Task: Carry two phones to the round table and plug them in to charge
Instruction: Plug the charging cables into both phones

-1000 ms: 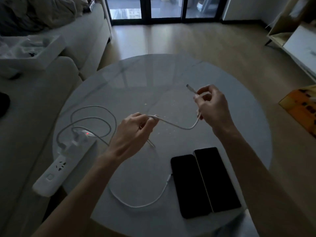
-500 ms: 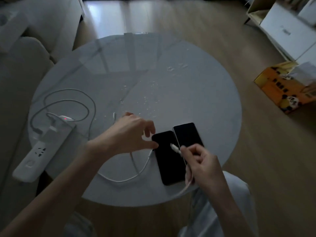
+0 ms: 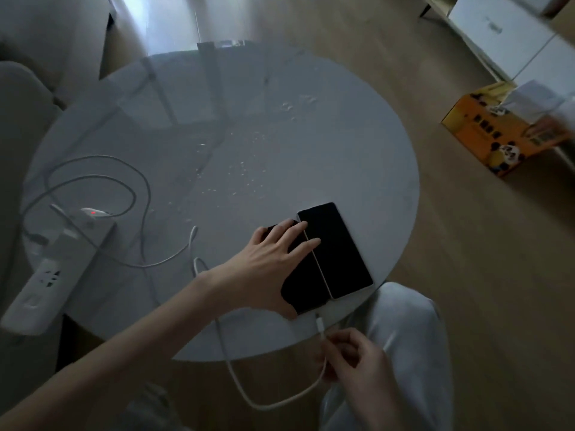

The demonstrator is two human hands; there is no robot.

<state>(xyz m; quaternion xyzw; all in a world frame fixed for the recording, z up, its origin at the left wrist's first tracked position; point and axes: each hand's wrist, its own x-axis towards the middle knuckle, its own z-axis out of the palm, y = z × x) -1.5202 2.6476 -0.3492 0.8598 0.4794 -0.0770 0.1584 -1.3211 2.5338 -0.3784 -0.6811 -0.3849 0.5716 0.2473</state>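
Two dark phones lie side by side near the front right edge of the round grey table (image 3: 280, 88). My left hand (image 3: 267, 269) rests flat on the left phone (image 3: 306, 287), fingers spread, fingertips reaching the right phone (image 3: 337, 248). My right hand (image 3: 351, 357) pinches a white charging cable (image 3: 236, 384) just behind its plug (image 3: 319, 323). The plug tip sits just short of the left phone's near end. That cable loops below the table edge. A second white cable end (image 3: 193, 231) lies loose on the table, left of the phones.
A white power strip (image 3: 53, 275) with a red light and a charger (image 3: 93, 213) sits at the table's left edge, cables coiled behind it. A grey sofa (image 3: 28, 98) stands left. An orange box (image 3: 504, 129) and white cartons (image 3: 510, 32) are on the floor at right.
My left hand has moved from beside the left phone onto it. My right hand has dropped from above the phones to below the table edge, plug now pointing at the left phone's near end.
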